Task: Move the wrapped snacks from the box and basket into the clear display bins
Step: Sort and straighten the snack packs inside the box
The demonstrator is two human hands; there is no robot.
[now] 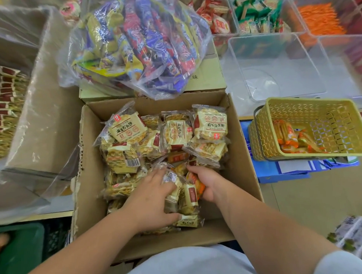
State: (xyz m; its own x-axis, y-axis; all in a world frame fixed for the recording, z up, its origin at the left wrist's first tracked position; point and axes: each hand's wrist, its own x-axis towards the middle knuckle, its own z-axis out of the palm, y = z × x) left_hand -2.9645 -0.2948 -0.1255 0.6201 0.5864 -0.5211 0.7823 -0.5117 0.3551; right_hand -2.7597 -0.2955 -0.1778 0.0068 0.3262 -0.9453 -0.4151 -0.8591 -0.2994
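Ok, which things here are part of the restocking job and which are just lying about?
Job: cardboard box, biscuit packs, left hand and right hand gripping some, yellow basket, orange snack packs, empty clear bin.
Lying about: bag of mixed snacks, blue carton, green crate.

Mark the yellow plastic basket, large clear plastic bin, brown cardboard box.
Yellow plastic basket point(262, 138): head view, left wall.
Large clear plastic bin point(286, 57): head view, bare floor.
Brown cardboard box point(240, 155): head view, right inner wall.

Pale grey clothing point(190, 263), short sleeve point(344, 263)
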